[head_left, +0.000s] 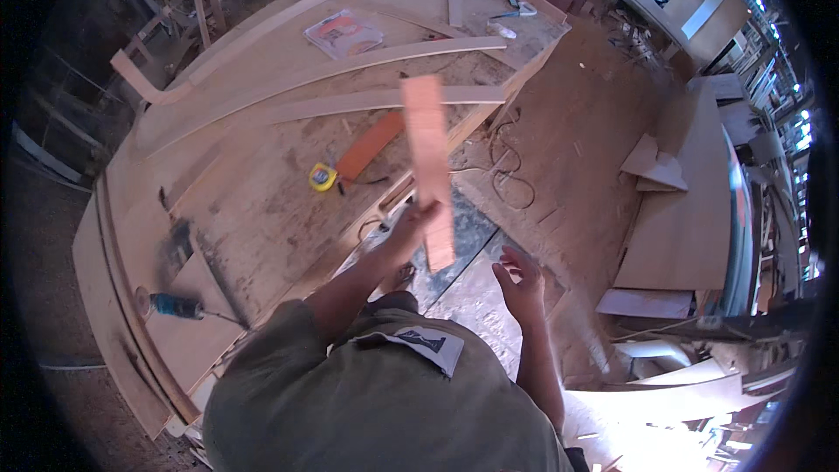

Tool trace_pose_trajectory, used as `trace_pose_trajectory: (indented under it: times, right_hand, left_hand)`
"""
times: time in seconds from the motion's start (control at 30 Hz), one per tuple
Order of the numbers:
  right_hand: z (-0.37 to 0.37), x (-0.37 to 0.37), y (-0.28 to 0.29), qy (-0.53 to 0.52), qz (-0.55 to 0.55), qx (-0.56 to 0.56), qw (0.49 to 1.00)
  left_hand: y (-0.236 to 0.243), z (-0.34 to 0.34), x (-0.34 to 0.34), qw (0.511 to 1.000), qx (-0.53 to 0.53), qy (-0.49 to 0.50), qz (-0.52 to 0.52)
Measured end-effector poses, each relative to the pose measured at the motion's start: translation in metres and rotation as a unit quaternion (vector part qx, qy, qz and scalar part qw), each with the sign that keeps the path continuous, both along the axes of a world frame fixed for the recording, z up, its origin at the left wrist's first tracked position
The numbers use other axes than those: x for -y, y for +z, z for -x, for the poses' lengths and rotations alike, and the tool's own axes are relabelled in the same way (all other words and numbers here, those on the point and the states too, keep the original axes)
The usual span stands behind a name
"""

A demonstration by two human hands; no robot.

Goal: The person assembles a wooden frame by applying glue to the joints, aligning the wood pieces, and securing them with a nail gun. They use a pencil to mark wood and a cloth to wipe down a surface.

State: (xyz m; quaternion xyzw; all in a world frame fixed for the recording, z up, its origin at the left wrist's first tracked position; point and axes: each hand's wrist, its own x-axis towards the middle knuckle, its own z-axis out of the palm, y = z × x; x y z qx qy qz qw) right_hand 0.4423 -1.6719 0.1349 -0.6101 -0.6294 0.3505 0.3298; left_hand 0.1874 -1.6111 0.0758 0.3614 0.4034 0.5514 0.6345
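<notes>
Tabletop (253, 223): broad pale-brown wood, scuffed and dark-stained, bearing a yellow tape measure (322, 177).
Workshop floor (581, 153): brown and dusty, well to the right of the tape measure.
Large panels (677, 218): flat, pale-brown sheets, far right of the tape measure, beyond the floor.
Left hand (418, 225): fingers closed around a reddish wooden board (426, 140), near its closer end.
Right hand (522, 284): released, fingers loosely curled, thumb spread; apart from the board, farther right of the tape measure.
Board form: straight, narrow, flat and rectangular, slightly blurred; held to the right of the tape measure.
Orange-brown strip (371, 147): smooth-looking, flat, lying just beside the tape measure, toward its upper right.
Curved strip (350, 105): pale, gently bowed, beyond the tape measure.
Power tool (175, 306): teal and dark, thin-shafted, lower left of the tape measure.
</notes>
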Motion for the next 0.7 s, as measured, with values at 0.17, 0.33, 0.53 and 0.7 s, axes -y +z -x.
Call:
trace_pose_trajectory:
  times: [0.17, 0.33, 0.53, 0.7]
  right_hand:
    - [-0.015, -0.103, 0.032, -0.007, -0.102, 0.091, 0.991]
    - [-0.054, -0.193, 0.035, -0.072, -0.026, 0.091, 0.993]
    - [-0.18, -0.285, -0.007, -0.118, -0.077, 0.025, 0.99]
    - [-0.309, -0.362, -0.032, -0.151, -0.111, 0.125, 0.974]
  left_hand:
    - [0.014, -0.1, -0.104, 0.973, 0.05, -0.222, -0.031]
    - [0.026, -0.191, -0.196, 0.972, 0.073, -0.22, -0.046]
    - [0.021, -0.26, -0.297, 0.952, -0.149, -0.2, -0.179]
    - [-0.024, -0.248, -0.419, 0.973, -0.226, 0.007, -0.038]
